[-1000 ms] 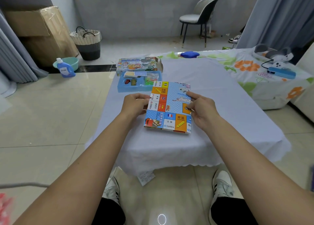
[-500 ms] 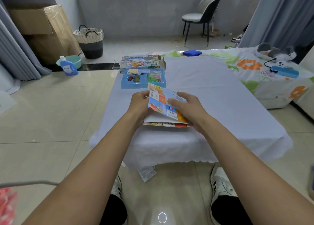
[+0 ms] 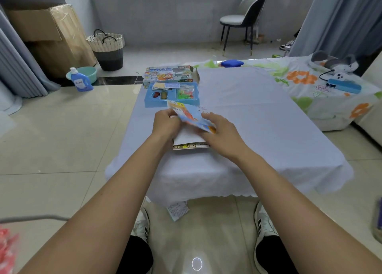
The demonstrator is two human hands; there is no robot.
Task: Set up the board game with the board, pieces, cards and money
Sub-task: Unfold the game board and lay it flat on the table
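Blue-printed folded game board sits near the front edge of the table, partly opened: its top panel is lifted and tilted, white underside showing, while the lower panels lie flat on the cloth. My left hand grips the raised panel at its left edge, fingers curled around it. My right hand holds the same panel from the right side, fingers over the printed face, thumb apparently under the panel, though I cannot see it clearly. Both hands are grasping the board; neither is free.

Just beyond the board, touching or nearly touching its far corner, is the light-blue plastic insert tray. Cards lie in its rear compartment, small dark and red pieces in the left front compartment, a clear bag of green and red pieces in the right one. Directly behind the tray stands the illustrated game box, at the table's far left corner.

White cloth covers the table. To the right, a floral-print bed carries a blue device with a cable. On the floor at left: a blue detergent bottle, a teal basin, a woven basket, a cardboard box. A grey chair stands at the far wall.
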